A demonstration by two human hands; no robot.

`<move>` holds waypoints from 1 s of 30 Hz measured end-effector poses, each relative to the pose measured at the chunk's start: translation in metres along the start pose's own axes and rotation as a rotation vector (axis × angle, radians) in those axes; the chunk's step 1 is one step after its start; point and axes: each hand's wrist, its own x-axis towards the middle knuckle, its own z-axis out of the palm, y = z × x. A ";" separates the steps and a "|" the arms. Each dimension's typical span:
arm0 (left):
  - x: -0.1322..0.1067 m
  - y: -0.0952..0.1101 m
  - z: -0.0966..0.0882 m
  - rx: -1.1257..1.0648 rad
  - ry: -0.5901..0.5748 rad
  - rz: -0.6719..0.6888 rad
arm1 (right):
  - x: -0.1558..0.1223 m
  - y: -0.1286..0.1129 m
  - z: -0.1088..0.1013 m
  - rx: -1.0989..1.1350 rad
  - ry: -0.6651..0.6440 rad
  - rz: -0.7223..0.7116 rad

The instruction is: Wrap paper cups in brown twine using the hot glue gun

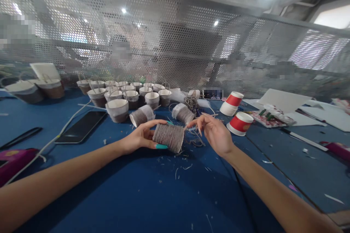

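Left hand: I see my left hand (pixel 138 138) curled around the twine-wrapped cup (pixel 168 137), which lies on its side just above the blue table (pixel 153 193).
Right hand: my right hand (pixel 216 134) has thumb and forefinger pinched on the twine strand (pixel 191 128) and the other fingers spread.
Risk: I judge that slack could loosen the coils, and a hard squeeze could crush the cup.
Near clutter: twine scraps (pixel 195 142) could snag the strand.
Sides: phone (pixel 82 126), red paper cups (pixel 240 123).
Far: rows of wrapped cups (pixel 128 96), mesh screen (pixel 175 43).
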 end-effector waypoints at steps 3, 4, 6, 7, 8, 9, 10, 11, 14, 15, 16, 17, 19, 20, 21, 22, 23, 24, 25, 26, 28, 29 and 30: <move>0.000 -0.001 -0.001 0.018 -0.024 -0.007 | 0.004 0.007 -0.006 -0.007 0.059 0.046; 0.000 -0.001 -0.001 0.023 -0.032 -0.011 | 0.006 0.010 -0.008 -0.009 0.099 0.064; 0.000 -0.001 -0.001 0.023 -0.034 -0.008 | 0.009 0.015 -0.013 -0.002 0.210 0.083; 0.000 -0.001 0.000 0.019 -0.024 0.003 | 0.009 0.016 -0.015 0.007 0.263 0.076; 0.000 -0.001 0.000 0.016 -0.006 0.021 | 0.010 0.016 -0.015 0.019 0.299 0.060; 0.001 -0.001 0.001 0.017 0.017 0.042 | 0.010 0.015 -0.016 0.032 0.312 0.035; 0.001 -0.001 0.001 0.023 0.045 0.062 | 0.009 0.013 -0.015 0.045 0.300 0.007; 0.001 -0.001 0.001 0.037 0.071 0.074 | 0.007 0.011 -0.013 0.054 0.266 -0.022; 0.003 -0.002 0.001 0.088 0.142 0.100 | 0.002 0.004 -0.005 0.064 0.120 -0.059; 0.003 -0.003 0.000 0.099 0.165 0.109 | 0.000 0.003 -0.002 0.064 0.077 -0.053; 0.004 -0.004 0.000 0.107 0.190 0.122 | -0.001 0.003 0.000 0.063 0.043 -0.041; 0.004 -0.004 -0.001 0.113 0.216 0.133 | -0.003 0.003 0.002 0.062 0.016 -0.031; 0.004 -0.005 -0.002 0.132 0.253 0.139 | -0.005 0.003 0.004 0.065 -0.021 -0.026; 0.004 -0.006 -0.002 0.147 0.258 0.140 | -0.005 0.003 0.005 0.068 -0.032 -0.032; 0.003 -0.006 -0.002 0.165 0.254 0.143 | -0.005 0.003 0.005 0.070 -0.041 -0.042; 0.003 -0.006 -0.002 0.185 0.245 0.149 | -0.005 0.003 0.005 0.068 -0.047 -0.052; 0.003 -0.006 -0.002 0.200 0.233 0.158 | -0.005 0.002 0.004 0.063 -0.055 -0.064; 0.003 -0.006 -0.002 0.211 0.221 0.170 | -0.005 0.002 0.004 0.053 -0.064 -0.074; 0.003 -0.006 -0.002 0.213 0.212 0.181 | -0.005 0.001 0.004 0.037 -0.074 -0.080; 0.003 -0.006 -0.003 0.211 0.205 0.188 | -0.004 0.000 0.004 0.018 -0.085 -0.082; 0.003 -0.007 -0.003 0.198 0.194 0.185 | -0.004 -0.001 0.004 -0.026 -0.102 -0.076; 0.003 -0.007 -0.004 0.194 0.188 0.182 | -0.004 -0.001 0.004 -0.048 -0.108 -0.071; 0.003 -0.008 -0.004 0.194 0.182 0.184 | -0.004 0.000 0.004 -0.066 -0.109 -0.068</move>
